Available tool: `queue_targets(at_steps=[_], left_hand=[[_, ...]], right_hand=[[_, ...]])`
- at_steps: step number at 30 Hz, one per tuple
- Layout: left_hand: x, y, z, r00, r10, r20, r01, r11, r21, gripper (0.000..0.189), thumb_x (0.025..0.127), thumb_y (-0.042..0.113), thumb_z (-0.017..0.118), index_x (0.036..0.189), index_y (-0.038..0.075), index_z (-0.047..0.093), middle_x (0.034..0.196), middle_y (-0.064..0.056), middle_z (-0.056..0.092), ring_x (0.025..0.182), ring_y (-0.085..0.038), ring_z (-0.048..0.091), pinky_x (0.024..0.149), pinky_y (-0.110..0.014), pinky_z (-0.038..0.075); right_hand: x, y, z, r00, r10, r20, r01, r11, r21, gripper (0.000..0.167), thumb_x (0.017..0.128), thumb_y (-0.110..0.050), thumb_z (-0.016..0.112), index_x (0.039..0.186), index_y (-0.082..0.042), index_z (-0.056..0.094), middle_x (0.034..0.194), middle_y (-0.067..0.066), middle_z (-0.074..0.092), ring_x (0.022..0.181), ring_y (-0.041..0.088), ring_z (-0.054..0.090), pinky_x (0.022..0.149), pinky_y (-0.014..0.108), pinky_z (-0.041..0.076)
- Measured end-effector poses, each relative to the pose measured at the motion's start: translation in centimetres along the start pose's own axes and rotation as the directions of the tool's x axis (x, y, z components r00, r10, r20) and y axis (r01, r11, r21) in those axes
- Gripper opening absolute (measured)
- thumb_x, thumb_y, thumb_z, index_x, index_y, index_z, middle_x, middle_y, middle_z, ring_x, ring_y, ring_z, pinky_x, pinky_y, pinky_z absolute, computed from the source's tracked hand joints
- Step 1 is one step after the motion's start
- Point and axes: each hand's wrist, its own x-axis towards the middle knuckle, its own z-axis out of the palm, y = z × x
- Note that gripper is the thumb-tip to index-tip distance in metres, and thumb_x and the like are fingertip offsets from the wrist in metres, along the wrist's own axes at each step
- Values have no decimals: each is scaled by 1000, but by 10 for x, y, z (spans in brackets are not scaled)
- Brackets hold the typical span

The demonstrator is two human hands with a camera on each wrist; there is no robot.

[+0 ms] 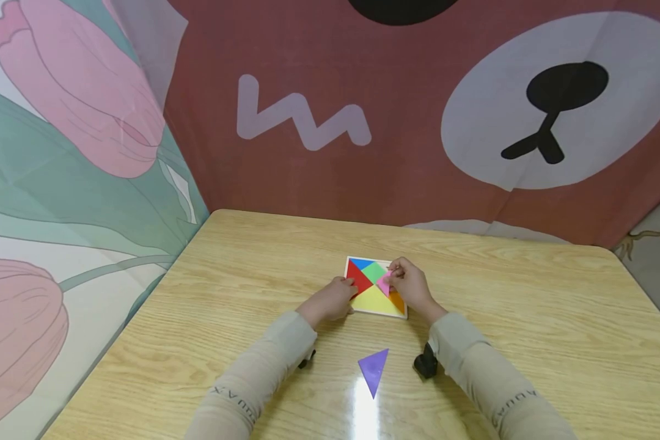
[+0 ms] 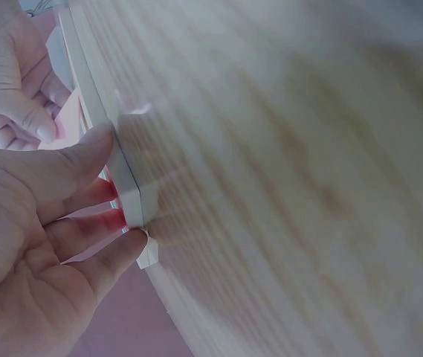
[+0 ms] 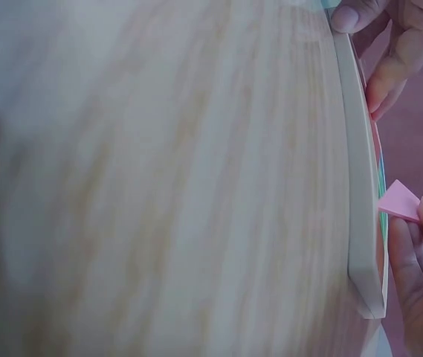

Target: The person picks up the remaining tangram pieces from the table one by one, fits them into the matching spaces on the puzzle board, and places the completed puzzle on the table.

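Observation:
A square tangram board (image 1: 378, 315) with a pale rim lies on the table in the head view. Red (image 1: 357, 275), blue (image 1: 363, 263), green (image 1: 373, 271), yellow (image 1: 374, 299) and orange (image 1: 398, 304) pieces fill much of it. My left hand (image 1: 332, 299) grips the board's left side, fingertips over the red piece and thumb against the rim, as the left wrist view shows. Between thumb and fingers, my right hand (image 1: 412, 286) pinches a pink piece (image 3: 400, 201) by one end, over the board's right part. In the right wrist view its pointed end stands beside the rim.
Nearer to me, a purple triangle (image 1: 373, 370) lies on the wooden table (image 1: 253, 256) between the forearms. Black wrist-worn devices (image 1: 426, 362) sit under the sleeves. A printed cloth (image 1: 319, 183) hangs behind the table, another at its left.

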Motion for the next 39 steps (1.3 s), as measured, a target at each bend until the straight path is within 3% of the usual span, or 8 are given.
queue_targets(at_steps=[16, 24, 31, 39], left_hand=[[1, 0, -3, 1000, -14, 5, 14, 1000, 17, 43, 81, 23, 60, 118, 3, 51, 127, -13, 42, 115, -28, 37, 98, -29, 28], [1, -1, -2, 1000, 8, -10, -8, 1000, 25, 41, 81, 22, 60, 116, 3, 53, 126, -14, 44, 114, -28, 38, 98, -30, 28], [2, -1, -1, 1000, 26, -14, -25, 997, 66, 40, 80, 23, 61, 114, 3, 54, 123, -13, 46, 113, -26, 40, 98, -29, 27], [2, -1, 0, 1000, 17, -3, -17, 998, 54, 41, 80, 23, 61, 115, 4, 54, 124, -13, 46, 114, -25, 40, 98, -29, 26]], right_hand=[[3, -2, 1, 1000, 21, -8, -21, 994, -106, 18, 77, 8, 57, 94, 6, 52, 74, 12, 51, 63, 19, 54, 55, 25, 50], [4, -1, 3, 999, 32, 11, -30, 990, -135, 21, 76, 6, 59, 97, 5, 53, 74, 11, 51, 63, 18, 52, 56, 25, 50], [5, 0, 4, 999, 18, 27, -12, 975, -220, 22, 76, 4, 60, 97, 4, 53, 72, 9, 52, 61, 17, 49, 53, 22, 45], [5, -2, 2, 999, 6, 46, 9, 945, -326, 26, 74, 2, 62, 98, 7, 54, 69, 7, 52, 62, 17, 46, 54, 24, 40]])
